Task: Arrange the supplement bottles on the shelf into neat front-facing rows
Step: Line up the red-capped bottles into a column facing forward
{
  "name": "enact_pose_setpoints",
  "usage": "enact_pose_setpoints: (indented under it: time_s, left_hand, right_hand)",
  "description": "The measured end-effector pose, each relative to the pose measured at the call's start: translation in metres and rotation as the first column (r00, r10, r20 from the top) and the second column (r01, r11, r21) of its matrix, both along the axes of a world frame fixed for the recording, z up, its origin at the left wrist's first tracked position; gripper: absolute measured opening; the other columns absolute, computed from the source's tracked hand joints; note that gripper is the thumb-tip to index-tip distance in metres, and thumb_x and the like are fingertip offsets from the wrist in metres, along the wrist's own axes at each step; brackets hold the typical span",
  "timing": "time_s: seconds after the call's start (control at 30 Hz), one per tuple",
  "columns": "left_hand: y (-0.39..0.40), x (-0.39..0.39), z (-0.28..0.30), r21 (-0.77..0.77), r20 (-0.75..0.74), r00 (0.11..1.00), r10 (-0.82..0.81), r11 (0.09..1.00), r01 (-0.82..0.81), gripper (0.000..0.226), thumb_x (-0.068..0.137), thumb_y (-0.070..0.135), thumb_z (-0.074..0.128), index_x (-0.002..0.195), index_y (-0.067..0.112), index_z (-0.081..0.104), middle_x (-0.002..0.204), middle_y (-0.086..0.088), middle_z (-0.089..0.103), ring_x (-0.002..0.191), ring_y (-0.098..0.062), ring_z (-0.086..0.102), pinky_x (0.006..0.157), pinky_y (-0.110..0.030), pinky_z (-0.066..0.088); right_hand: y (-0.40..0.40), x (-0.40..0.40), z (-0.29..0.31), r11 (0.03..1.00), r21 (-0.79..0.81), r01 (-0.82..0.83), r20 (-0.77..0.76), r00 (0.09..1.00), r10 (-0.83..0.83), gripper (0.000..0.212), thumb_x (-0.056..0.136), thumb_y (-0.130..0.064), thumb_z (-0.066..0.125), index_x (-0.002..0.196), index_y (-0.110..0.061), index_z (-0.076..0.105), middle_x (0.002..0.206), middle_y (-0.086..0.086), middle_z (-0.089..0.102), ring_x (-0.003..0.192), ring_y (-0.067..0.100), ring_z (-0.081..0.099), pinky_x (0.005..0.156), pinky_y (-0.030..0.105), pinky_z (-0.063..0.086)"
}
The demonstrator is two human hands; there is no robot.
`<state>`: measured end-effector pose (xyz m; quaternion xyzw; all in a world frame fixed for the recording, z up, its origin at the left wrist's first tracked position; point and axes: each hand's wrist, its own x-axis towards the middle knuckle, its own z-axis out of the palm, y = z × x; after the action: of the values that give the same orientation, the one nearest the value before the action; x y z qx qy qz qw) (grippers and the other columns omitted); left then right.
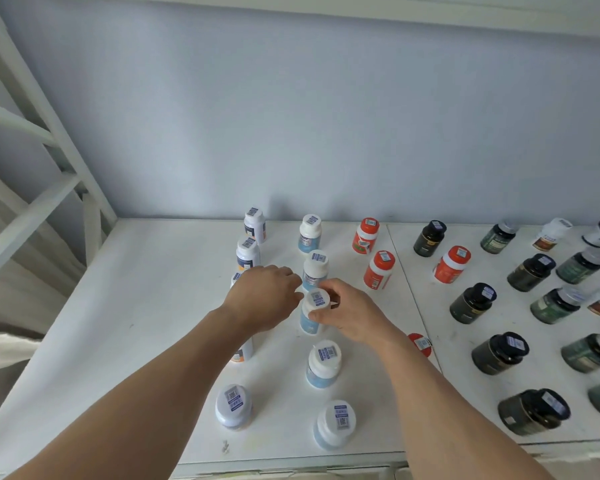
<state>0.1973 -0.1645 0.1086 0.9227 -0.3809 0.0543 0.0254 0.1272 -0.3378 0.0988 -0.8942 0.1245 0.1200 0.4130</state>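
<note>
Rows of supplement bottles stand upright on a white shelf (146, 306). My right hand (350, 317) grips a white-capped blue-label bottle (312, 313) in the middle column. My left hand (264, 299) hovers just left of that bottle with fingers curled, partly hiding a white bottle (237, 279) behind it; whether it touches either bottle is unclear. More blue-label bottles (324, 363) stand in front of and behind the held one. White bottles with orange labels (247, 252) form the left column.
Orange-red bottles (379, 270) stand right of the blue column, one (420, 342) half hidden by my right forearm. Dark black and green bottles (499, 353) fill the right half. A grey wall closes the back, a white frame post (49, 109) the left.
</note>
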Motion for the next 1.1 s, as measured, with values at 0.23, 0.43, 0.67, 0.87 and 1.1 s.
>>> enact_pose_setpoints:
  time_s: [0.23,0.43,0.67,0.87,1.1]
  left_hand:
    - [-0.035,0.007,0.023,0.013,0.031,0.997,-0.064,0.998,0.064,0.035,0.098,0.041,0.037,0.108,0.018,0.062,0.103,0.002,0.063,0.092,-0.024,0.061,0.069,-0.031,0.043]
    - [-0.086,0.012,0.025,0.025,0.019,0.998,-0.066,0.998,0.065,0.036,0.096,0.042,0.038,0.107,0.018,0.063,0.106,0.002,0.064,0.093,-0.024,0.062,0.071,-0.033,0.05]
    - [-0.142,0.016,0.019,0.1,-0.179,0.981,0.075,0.993,-0.057,0.044,0.096,0.045,0.044,0.13,0.018,0.052,0.127,0.001,0.057,0.112,-0.021,0.056,0.081,-0.034,0.048]
    - [-0.167,0.018,0.006,0.121,-0.355,0.906,0.23,0.972,-0.199,0.058,0.09,0.047,0.057,0.138,0.017,0.044,0.137,-0.002,0.051,0.123,-0.022,0.051,0.096,-0.038,0.048]
    - [-0.178,0.021,-0.008,0.02,-0.624,0.732,0.275,0.941,-0.337,0.077,0.082,0.044,0.07,0.146,0.023,0.035,0.145,0.004,0.046,0.13,-0.018,0.046,0.105,-0.029,0.039]
  right_hand:
    - [-0.036,0.005,0.03,0.998,-0.004,0.056,0.033,0.998,-0.056,0.061,0.081,-0.042,0.073,0.135,-0.028,0.049,0.138,-0.012,0.052,0.125,0.007,0.05,0.102,0.032,0.044]
    - [-0.095,0.012,0.046,0.976,-0.127,0.176,0.14,0.977,-0.158,0.051,0.091,-0.034,0.063,0.138,-0.025,0.046,0.143,-0.004,0.05,0.127,0.018,0.051,0.103,0.036,0.04]
    - [-0.143,0.034,0.033,0.991,-0.13,0.038,0.028,0.999,-0.035,0.063,0.091,-0.036,0.064,0.146,-0.027,0.035,0.151,-0.002,0.04,0.134,0.023,0.044,0.106,0.039,0.038]
    - [-0.157,0.051,0.009,0.992,-0.095,-0.084,-0.057,0.995,0.079,0.064,0.088,-0.032,0.068,0.144,-0.027,0.036,0.148,-0.002,0.044,0.133,0.022,0.046,0.11,0.044,0.035]
    - [-0.171,0.056,0.011,0.996,-0.045,-0.082,0.0,0.997,0.082,0.055,0.09,-0.036,0.065,0.139,-0.027,0.043,0.141,-0.006,0.051,0.127,0.02,0.052,0.107,0.04,0.04]
